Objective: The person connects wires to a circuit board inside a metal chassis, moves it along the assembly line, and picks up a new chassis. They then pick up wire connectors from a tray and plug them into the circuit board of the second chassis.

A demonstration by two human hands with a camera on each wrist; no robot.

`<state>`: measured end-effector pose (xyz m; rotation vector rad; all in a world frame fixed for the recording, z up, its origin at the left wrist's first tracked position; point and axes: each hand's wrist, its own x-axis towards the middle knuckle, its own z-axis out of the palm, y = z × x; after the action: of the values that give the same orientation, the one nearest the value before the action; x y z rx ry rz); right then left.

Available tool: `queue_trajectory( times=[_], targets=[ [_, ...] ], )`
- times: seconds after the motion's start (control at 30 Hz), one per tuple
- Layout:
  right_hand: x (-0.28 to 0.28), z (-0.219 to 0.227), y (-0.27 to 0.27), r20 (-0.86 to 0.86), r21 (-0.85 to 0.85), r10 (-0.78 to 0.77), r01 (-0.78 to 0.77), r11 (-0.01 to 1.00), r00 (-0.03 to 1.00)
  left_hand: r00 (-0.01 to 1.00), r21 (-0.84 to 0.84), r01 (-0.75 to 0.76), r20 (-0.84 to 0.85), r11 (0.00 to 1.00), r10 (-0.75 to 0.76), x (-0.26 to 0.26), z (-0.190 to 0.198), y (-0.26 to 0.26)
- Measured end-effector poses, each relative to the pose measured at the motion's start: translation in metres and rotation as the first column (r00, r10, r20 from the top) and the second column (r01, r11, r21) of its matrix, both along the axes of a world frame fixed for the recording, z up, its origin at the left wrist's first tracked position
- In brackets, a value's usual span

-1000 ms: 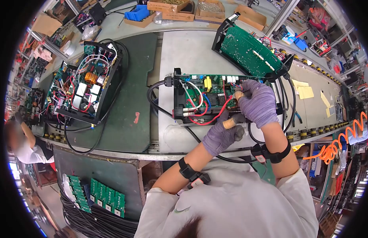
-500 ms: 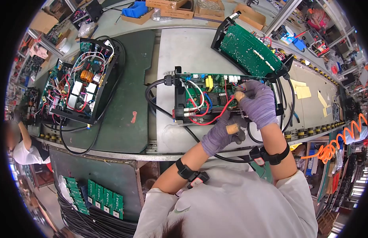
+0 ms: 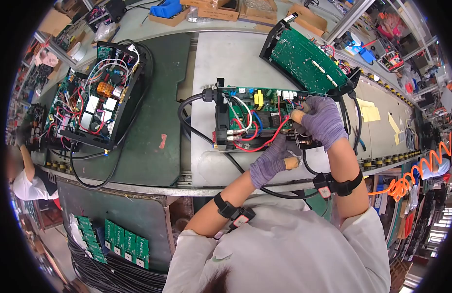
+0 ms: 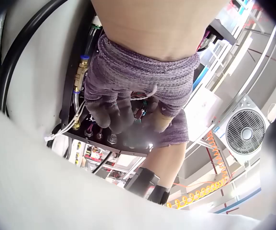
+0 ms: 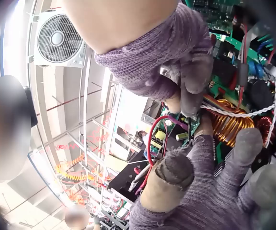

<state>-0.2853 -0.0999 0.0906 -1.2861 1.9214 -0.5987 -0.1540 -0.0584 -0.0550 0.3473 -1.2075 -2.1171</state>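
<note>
Bench point(image 3: 221, 53) below, left hand's point(image 3: 271, 163) thumb point(image 3: 291, 163) has lowered, fingers point(image 5: 248, 144) spread; right hand's point(image 3: 324, 119) grip unclear.

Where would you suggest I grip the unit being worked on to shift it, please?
Probably by its black end panel, coming from the left: it stands upright at that end, whereas wires crowd the inside. Mind the black cable leaving it.

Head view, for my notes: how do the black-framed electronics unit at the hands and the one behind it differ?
The near black-framed electronics unit exposes raised components; the far black-framed electronics unit shows mostly a flat green face. The near unit runs nearly straight across; the far unit slants. Both are black-framed.
</note>
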Motion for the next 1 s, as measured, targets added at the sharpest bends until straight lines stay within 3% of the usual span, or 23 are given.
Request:
queue_trajectory(
  times=[0.1,0.2,0.3,0.43,0.47,0.57,0.67,0.8,0.87,1.0],
  targets=[
    [-0.001,-0.008,0.004,0.039,-0.042,-0.031,0.033,0.999,0.999,1.0,0.072,0.025,-0.018,0.997,-0.023,0.001,-0.004,0.001],
    [-0.008,-0.018,0.004,-0.046,-0.123,0.031,-0.036,0.992,0.998,1.0,0.06,0.021,0.001,0.998,-0.021,0.001,-0.011,-0.003],
    [-0.004,-0.009,0.003,0.023,-0.049,0.004,-0.002,0.999,1.0,1.0,0.053,0.024,0.01,0.998,-0.025,0.003,-0.014,0.001],
    [0.0,-0.012,0.006,-0.317,-0.147,0.069,-0.121,0.982,0.946,0.999,0.06,0.038,-0.012,0.997,-0.038,0.002,-0.011,0.001],
    [0.002,-0.007,0.006,-0.316,-0.091,0.062,-0.095,0.991,0.947,0.999,0.061,0.04,-0.018,0.997,-0.039,0.002,-0.012,0.001],
    [-0.007,-0.027,0.005,-0.281,-0.152,0.032,-0.077,0.985,0.959,0.997,0.061,0.045,-0.07,0.997,-0.04,0.005,-0.013,0.001],
    [-0.008,-0.019,0.005,-0.287,0.01,0.025,-0.023,1.0,0.958,0.997,0.053,0.045,-0.057,0.998,-0.042,0.007,-0.01,0.002],
    [-0.002,-0.008,0.005,-0.331,0.038,0.026,-0.014,0.999,0.943,0.984,0.093,0.094,-0.161,0.991,-0.078,0.002,-0.012,0.004],
    [0.002,0.002,0.002,-0.456,0.062,0.115,-0.098,0.993,0.883,0.963,0.197,0.145,-0.253,0.97,-0.092,0.003,-0.006,0.008],
    [0.005,0.007,-0.006,-0.568,0.044,0.191,-0.202,0.978,0.8,0.965,0.175,0.199,-0.207,0.964,-0.162,0.006,-0.008,0.003]
  ],
)
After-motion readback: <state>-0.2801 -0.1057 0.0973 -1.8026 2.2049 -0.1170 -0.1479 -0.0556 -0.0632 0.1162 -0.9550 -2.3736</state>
